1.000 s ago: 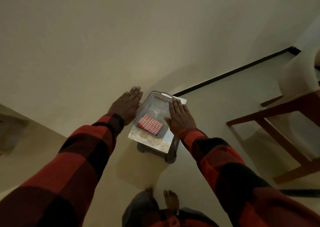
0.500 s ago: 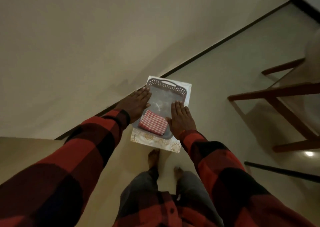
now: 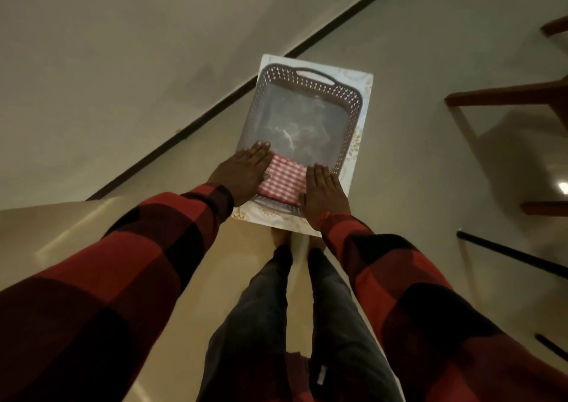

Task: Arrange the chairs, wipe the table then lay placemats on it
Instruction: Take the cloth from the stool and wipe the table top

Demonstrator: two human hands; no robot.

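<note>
While the person stood on the floor [image 3: 399, 72] near a wooden chair [image 3: 507, 94], they carried a grey basket [image 3: 350, 115] sitting on flat white placemats [image 3: 365, 91], likely to bring it all to the table in one go. A red checked cloth [image 3: 284, 178] lay inside at the near end. The left hand [image 3: 242, 175] and right hand [image 3: 324, 197] pressed flat on the sides with fingers straight, not curled, to hold the stack steady.

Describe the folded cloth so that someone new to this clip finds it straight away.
Start at the grey plastic basket with the perforated rim, held out in front of the person over a pale patterned mat. The cloth lies inside at the near end, between the left hand and right hand. It alone is red-and-white checked.
</note>
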